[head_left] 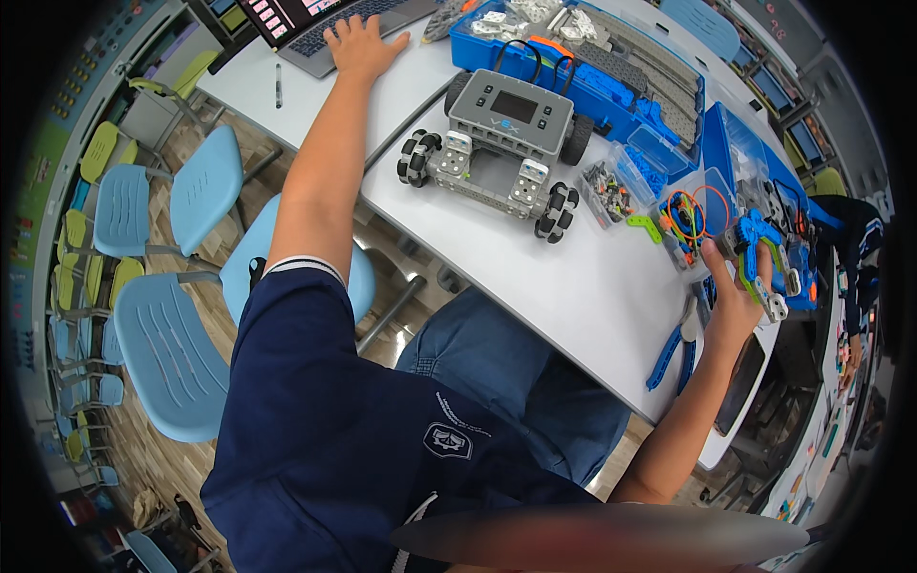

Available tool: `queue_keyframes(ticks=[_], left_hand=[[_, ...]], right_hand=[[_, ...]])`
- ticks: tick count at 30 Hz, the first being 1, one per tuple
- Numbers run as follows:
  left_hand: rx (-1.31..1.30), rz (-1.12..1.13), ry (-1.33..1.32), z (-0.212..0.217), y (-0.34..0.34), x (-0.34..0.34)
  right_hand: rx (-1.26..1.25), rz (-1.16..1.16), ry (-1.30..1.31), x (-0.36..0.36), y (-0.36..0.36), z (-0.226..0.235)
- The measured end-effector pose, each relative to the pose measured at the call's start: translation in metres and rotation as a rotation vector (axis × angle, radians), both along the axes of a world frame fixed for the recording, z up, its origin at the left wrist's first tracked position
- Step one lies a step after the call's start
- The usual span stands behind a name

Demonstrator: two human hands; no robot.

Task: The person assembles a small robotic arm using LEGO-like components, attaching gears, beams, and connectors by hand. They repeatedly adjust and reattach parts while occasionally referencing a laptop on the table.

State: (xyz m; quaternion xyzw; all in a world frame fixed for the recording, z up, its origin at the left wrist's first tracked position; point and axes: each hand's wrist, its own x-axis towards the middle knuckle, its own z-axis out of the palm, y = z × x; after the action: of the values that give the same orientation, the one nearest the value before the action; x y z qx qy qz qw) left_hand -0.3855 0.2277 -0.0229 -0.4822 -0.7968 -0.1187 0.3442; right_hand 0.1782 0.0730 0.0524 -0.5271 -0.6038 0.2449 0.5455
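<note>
My left hand [361, 48] lies with its fingers spread over the laptop [315, 48] at the far left of the table. At the right, my right hand [735, 298] is closed around a plastic claw-like building assembly [759, 250] in blue, green and grey. A grey wheeled robot [506, 119] stands on the white table between my arms, with a screen on its top block. Just left of my right hand, clear boxes hold small pins [608, 191] and coloured rubber bands [686, 215]. Blue-handled pliers [673, 353] lie below that hand.
A blue bin [592, 81] of grey and blue building parts stands behind the robot. A pen [278, 86] lies left of the laptop. Blue chairs [172, 353] stand at the left, and another person's dark sleeve [864, 239] shows at the far right.
</note>
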Motion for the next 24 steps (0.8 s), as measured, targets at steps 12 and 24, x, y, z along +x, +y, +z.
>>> queue_keyframes(ticks=[12, 24], left_hand=[[0.039, -0.096, -0.019, 0.0035, -0.0030, 0.0004], [-0.034, -0.055, -0.071, 0.0023, -0.0032, -0.0001]], right_hand=[[0.005, -0.054, -0.057, 0.0024, 0.0009, -0.0024], [0.029, -0.022, -0.063, -0.0017, -0.0024, 0.0016]])
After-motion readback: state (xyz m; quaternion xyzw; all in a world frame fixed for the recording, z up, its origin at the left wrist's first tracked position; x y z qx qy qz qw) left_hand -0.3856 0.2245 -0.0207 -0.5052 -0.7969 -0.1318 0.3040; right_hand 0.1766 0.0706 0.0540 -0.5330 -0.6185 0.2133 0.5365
